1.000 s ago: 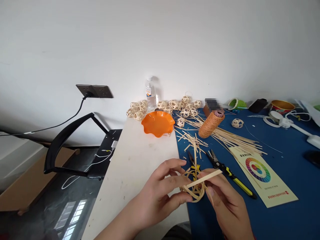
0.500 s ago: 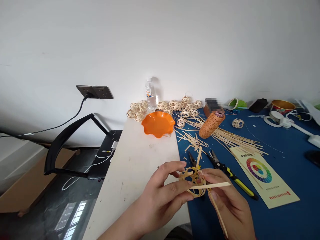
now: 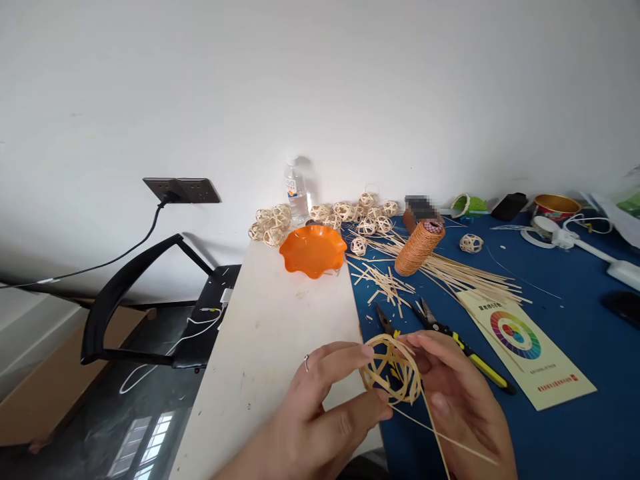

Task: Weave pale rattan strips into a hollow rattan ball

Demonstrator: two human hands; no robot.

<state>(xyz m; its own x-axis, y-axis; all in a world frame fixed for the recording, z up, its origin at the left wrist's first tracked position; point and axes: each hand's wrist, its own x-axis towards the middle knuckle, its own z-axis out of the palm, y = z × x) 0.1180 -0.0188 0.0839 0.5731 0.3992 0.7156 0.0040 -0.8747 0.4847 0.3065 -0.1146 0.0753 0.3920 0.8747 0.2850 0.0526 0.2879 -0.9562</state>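
A woven ball of pale strips (image 3: 393, 370) is held between my two hands above the table's near edge. On its left side, my left hand (image 3: 333, 400) grips it with fingers and thumb; a ring shows on one finger. The fingers of my right hand (image 3: 463, 393) close on the ball's right side. Two loose strip ends reach from the ball down to the right, across the front of my right hand. Behind the ball lie dark-jawed pliers (image 3: 384, 320), partly hidden by it.
An orange wavy dish (image 3: 313, 251) sits on the pale board, near a bottle (image 3: 295, 190) and several woven balls (image 3: 273, 227). Cutters (image 3: 470, 357), a colour card (image 3: 530, 353), a twine spool (image 3: 417, 250) and loose strips (image 3: 465, 277) lie on the blue surface.
The ball has turned in my hands, and its loose strips now point lower right instead of up and right. My left fingers have spread farther apart around it. The view has shifted slightly.
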